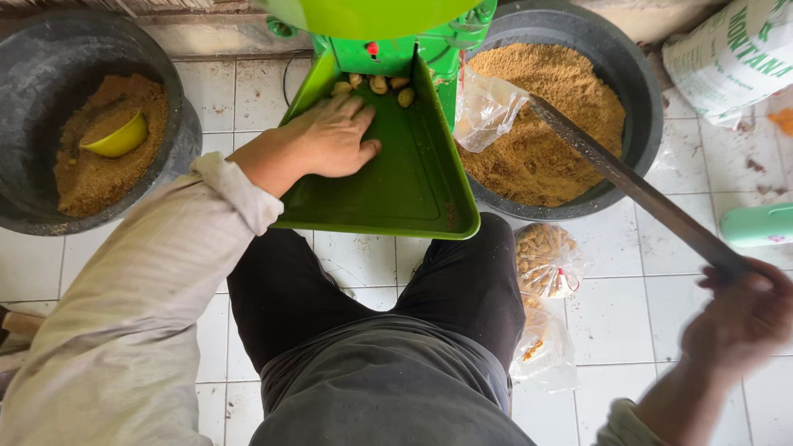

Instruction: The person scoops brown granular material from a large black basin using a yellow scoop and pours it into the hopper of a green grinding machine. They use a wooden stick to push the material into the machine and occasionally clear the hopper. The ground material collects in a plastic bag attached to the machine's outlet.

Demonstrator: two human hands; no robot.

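— Pressing flat, your left hand [326, 136] is lying on the green tray [405, 190], fingers together; pale nuts [376, 83] are sitting just beyond your fingertips.
— And your right hand [739, 318]?
— Blurred, fingers wrapping the long metal bar [636, 188].

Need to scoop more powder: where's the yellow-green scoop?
In the head view, the yellow-green scoop lies on brown powder in the dark tub at far left, beyond the left hand.

The shiny bright green metal feed tray [405, 177] holds pale tan nuts [378, 83] at its top edge. Either side of that tray stand dark grey round tubs [640, 99] of golden-brown ground meal, the left one with a yellow-green plastic scoop [116, 137]. Below the tray are black trousers [380, 330], a beige sleeve [149, 297] and a white tiled floor [619, 314].
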